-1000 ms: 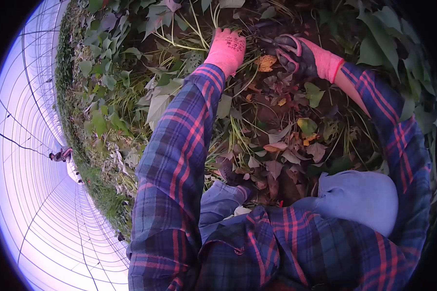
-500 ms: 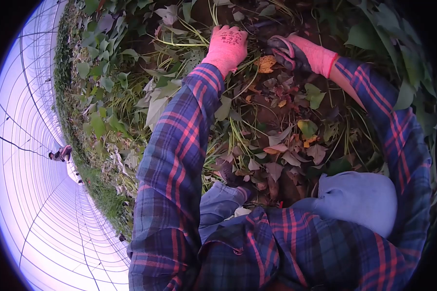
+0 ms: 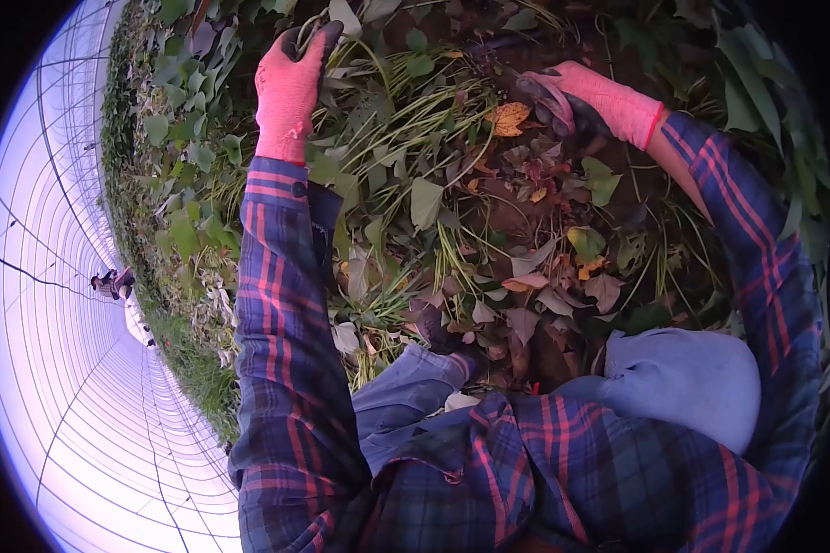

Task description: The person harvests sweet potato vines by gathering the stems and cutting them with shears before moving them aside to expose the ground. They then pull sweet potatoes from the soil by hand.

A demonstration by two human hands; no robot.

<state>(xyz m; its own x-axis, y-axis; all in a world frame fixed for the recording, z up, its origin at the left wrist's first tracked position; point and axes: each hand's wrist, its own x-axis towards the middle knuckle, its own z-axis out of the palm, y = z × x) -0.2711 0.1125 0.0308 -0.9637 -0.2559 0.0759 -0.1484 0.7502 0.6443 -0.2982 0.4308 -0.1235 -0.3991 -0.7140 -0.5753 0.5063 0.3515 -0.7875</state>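
My left hand, in a pink glove with dark fingers, is at the upper left, its fingers closed around a thin vine stem. My right hand, gloved the same way, is at the upper right, low over the soil. Its fingers are curled round a pinkish-purple object whose kind I cannot make out. An orange leaf lies just left of it. Long green stems spread between both hands.
Reddish and purple fallen leaves cover soil before my knees. Dense green foliage grows at the left, and large leaves hang at the right. Another person is far off inside the hooped tunnel.
My left hand has moved left and slightly up, uncovering the stems that it was over. My right hand has shifted slightly to the right. The distant person's posture has changed a little.
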